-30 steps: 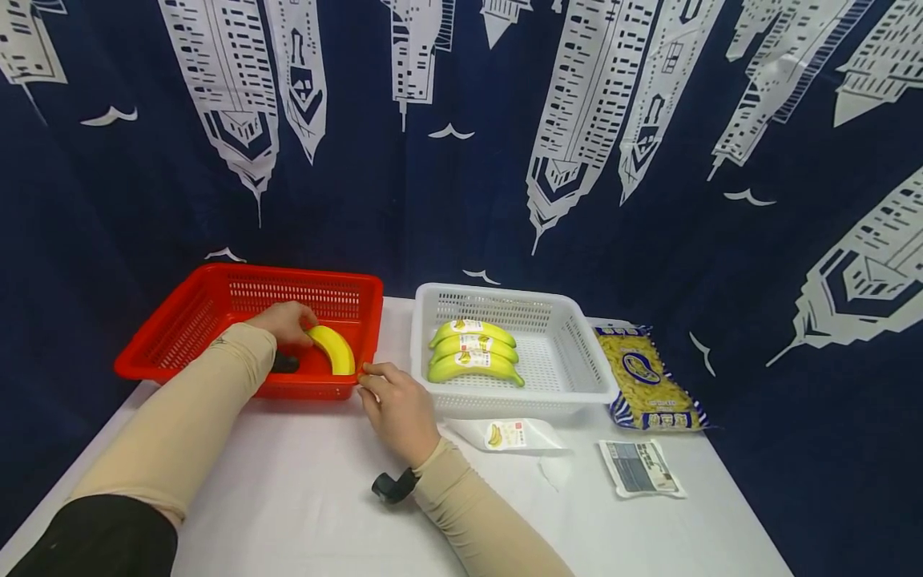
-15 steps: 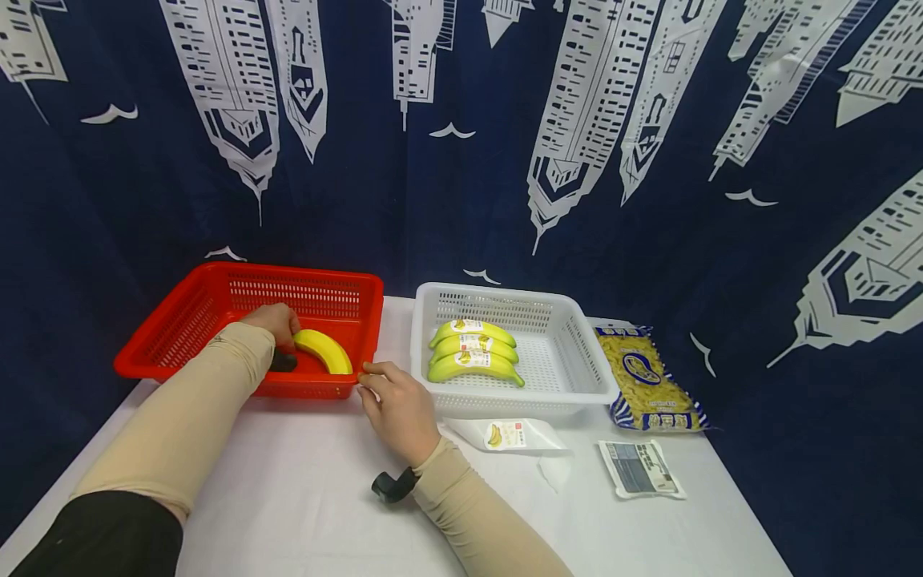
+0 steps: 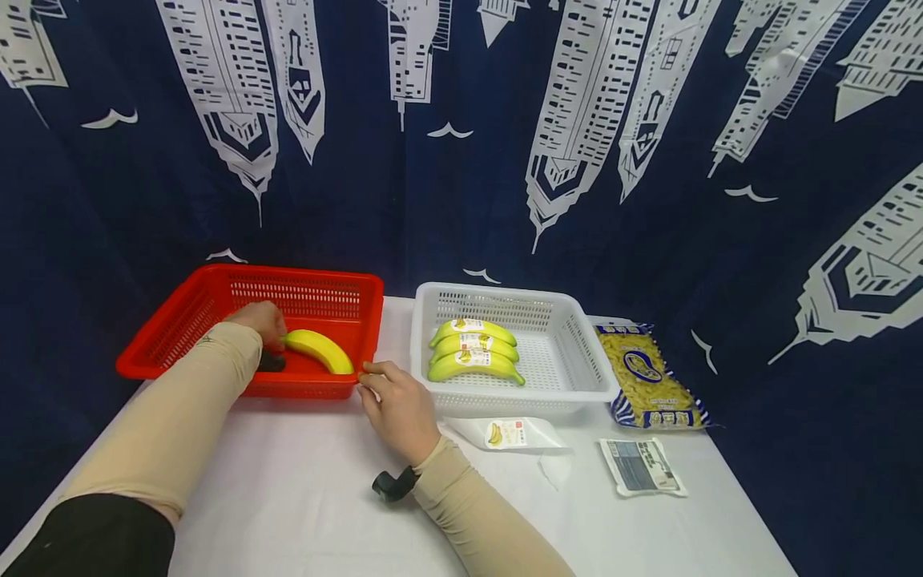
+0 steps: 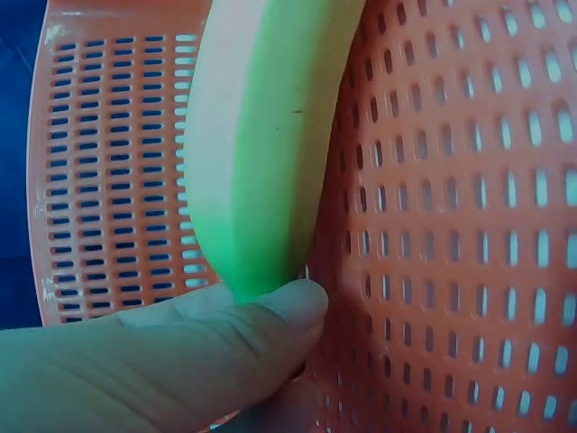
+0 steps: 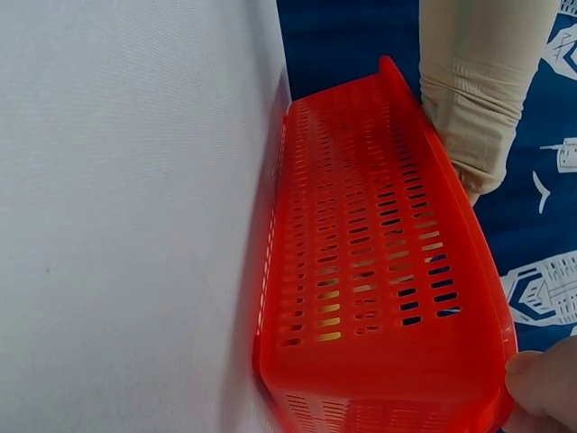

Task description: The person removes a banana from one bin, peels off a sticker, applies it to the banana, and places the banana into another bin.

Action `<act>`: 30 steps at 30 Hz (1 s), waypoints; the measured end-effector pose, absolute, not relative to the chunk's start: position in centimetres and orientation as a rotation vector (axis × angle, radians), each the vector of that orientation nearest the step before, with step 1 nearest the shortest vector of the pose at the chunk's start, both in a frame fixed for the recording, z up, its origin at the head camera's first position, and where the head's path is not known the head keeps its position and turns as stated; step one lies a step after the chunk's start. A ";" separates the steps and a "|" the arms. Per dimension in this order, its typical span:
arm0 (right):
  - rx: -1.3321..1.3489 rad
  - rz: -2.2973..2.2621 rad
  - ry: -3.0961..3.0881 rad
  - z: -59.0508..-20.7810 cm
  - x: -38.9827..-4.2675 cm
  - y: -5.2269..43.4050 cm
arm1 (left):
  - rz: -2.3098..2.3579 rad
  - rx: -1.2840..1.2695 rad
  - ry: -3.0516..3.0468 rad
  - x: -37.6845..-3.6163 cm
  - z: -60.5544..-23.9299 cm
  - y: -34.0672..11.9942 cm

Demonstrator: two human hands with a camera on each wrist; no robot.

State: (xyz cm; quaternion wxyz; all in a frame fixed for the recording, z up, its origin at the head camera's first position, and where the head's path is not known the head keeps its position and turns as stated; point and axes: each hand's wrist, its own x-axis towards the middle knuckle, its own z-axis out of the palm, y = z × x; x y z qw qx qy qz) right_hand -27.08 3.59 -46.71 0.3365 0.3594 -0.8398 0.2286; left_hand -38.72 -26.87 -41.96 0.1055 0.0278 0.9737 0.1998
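Note:
A yellow banana [image 3: 320, 349] lies inside the red basket [image 3: 296, 282], near its front right corner. My left hand [image 3: 261, 320] reaches into that basket and pinches the banana's green stem end between thumb and fingers, as the left wrist view shows close up with the banana [image 4: 261, 135]. At the basket's front right corner, my right hand [image 3: 398, 413] grips the rim. In the right wrist view the fingertips of the right hand [image 5: 545, 383] are at the corner of the red basket [image 5: 397, 343], and yellow shows through its slots.
Several green-yellow bananas [image 3: 476, 365] with labels lie in a white basket [image 3: 570, 377] to the right. In front of it lies a clear labelled wrapper [image 3: 505, 434]. Farther right are a blue-and-yellow bag of pasta [image 3: 649, 377] and a small grey-and-white packet [image 3: 642, 467].
My left hand has moved leftward in the red basket, and the banana's stem end has swung left with it, so the banana lies flatter. My right hand stays at the corner.

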 end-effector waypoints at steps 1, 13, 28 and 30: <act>0.938 0.597 -2.185 -46.7 -27.1 3.6 | 0.600 0.083 2.871 -38.7 -42.0 -27.0; 0.944 0.601 -2.185 -46.9 -27.1 3.5 | 0.595 0.113 2.950 -38.5 -41.3 -27.8; 0.940 0.641 -2.157 -46.9 -27.0 3.2 | 0.541 0.033 3.022 -37.2 -38.8 -28.9; 0.943 0.651 -2.156 -46.9 -26.9 3.2 | 0.547 0.016 3.032 -36.9 -38.6 -29.2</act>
